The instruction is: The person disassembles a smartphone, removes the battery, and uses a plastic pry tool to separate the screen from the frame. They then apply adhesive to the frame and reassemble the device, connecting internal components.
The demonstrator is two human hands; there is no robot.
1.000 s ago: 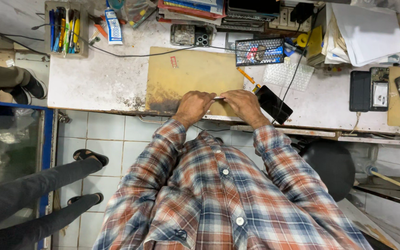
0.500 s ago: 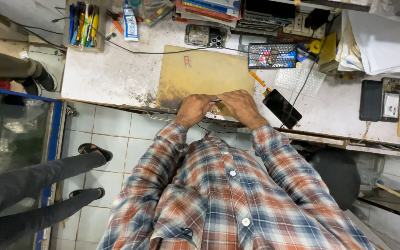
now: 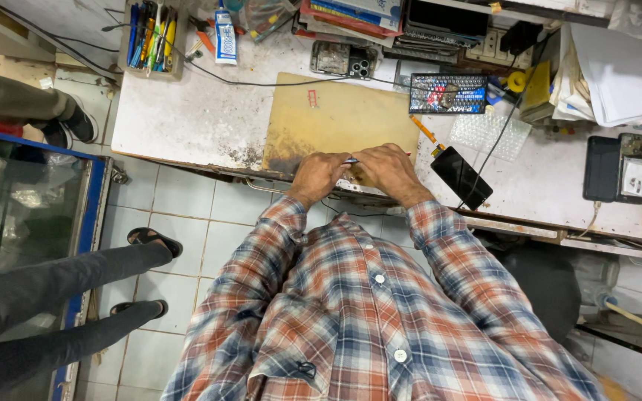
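Both hands meet at the near edge of the tan work mat [image 3: 336, 119]. Left hand [image 3: 318, 176] and right hand [image 3: 384, 169] pinch a thin red-and-blue tool [image 3: 352, 160] between them; black phone [image 3: 461, 177] sits just right.

One head camera — straight down, high over the workbench [image 3: 187, 111].

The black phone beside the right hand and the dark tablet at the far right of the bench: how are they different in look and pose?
The black phone is narrow and lies slanted, near the right hand; the dark tablet is wider, lies nearly straight, and sits far from both hands. The phone lies alone on the bench; the tablet touches an opened device at its right side. Both are dark, flat and rest on the white bench.
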